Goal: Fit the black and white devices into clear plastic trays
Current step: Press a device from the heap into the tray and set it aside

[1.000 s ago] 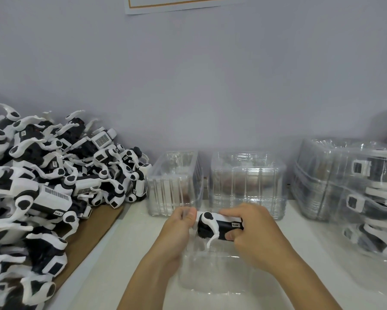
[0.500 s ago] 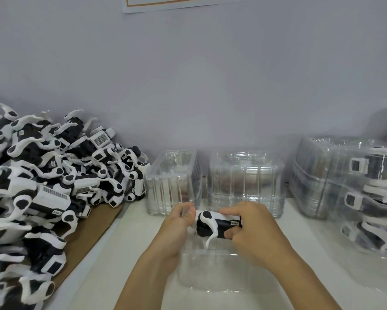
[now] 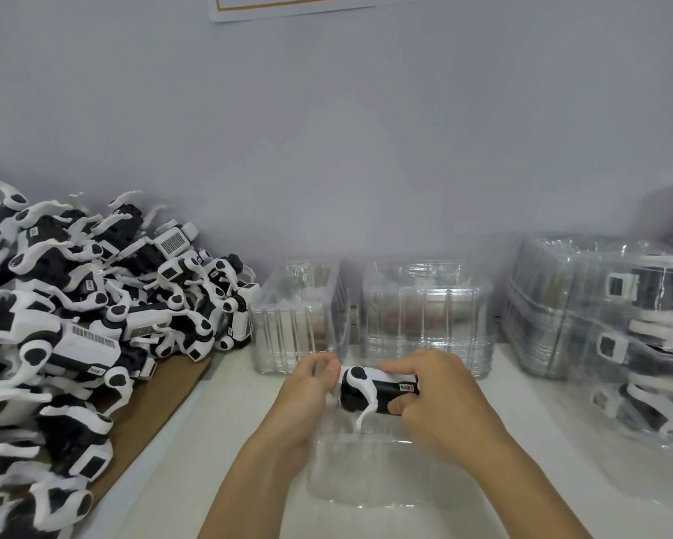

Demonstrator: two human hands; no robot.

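Held device (image 3: 377, 394) – black body, white arm and end cap. Piled devices (image 3: 74, 324) same black-and-white, some with barcode labels. Trays (image 3: 300, 305) clear; desk (image 3: 226, 441) white; cardboard (image 3: 160, 406) brown.

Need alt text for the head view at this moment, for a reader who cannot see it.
Two hands hold one black and white device over a clear plastic tray on a white table: the right hand grips its body, the left hand pinches its end. A pile of loose devices lies left, empty tray stacks behind, packed trays right.
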